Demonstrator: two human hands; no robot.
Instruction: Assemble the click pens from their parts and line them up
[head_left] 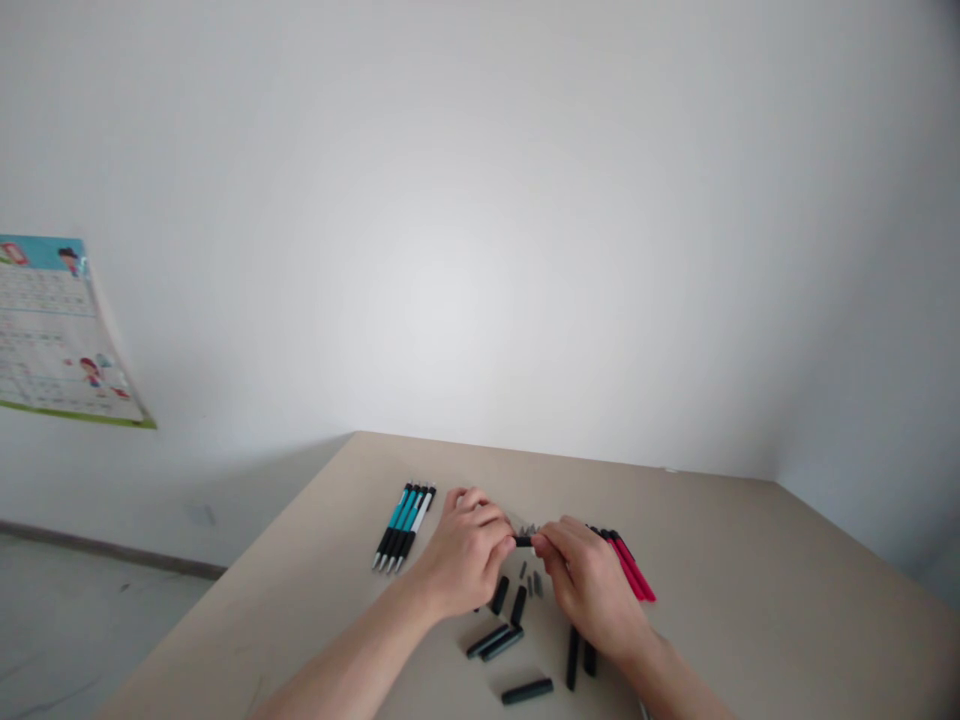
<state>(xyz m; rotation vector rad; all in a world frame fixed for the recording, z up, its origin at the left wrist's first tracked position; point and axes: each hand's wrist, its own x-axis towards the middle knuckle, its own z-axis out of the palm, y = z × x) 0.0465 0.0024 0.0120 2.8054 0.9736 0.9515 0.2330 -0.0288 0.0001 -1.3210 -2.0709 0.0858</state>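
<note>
Near the middle of the table, my left hand (pixel 472 545) and my right hand (pixel 585 575) face each other. Between their closed fingertips a short black pen part (pixel 523 542) shows, lying level, with one hand at each end of it; its ends are hidden by the fingers. Just below the hands lie several loose black tube-like pen parts, among them one nearer the front edge (pixel 527 691). Small grey metallic pieces (pixel 534 584) are scattered between the hands, and more lie just behind them. Other black pieces (pixel 573 658) rest partly under my right wrist.
Several ballpoint pens (pixel 405 525), blue or white with black grips, lie side by side left of my left hand. Red pen barrels (pixel 634 570) lie right of my right hand. The beige table (pixel 750 570) meets a white wall, where a poster (pixel 60 335) hangs at left.
</note>
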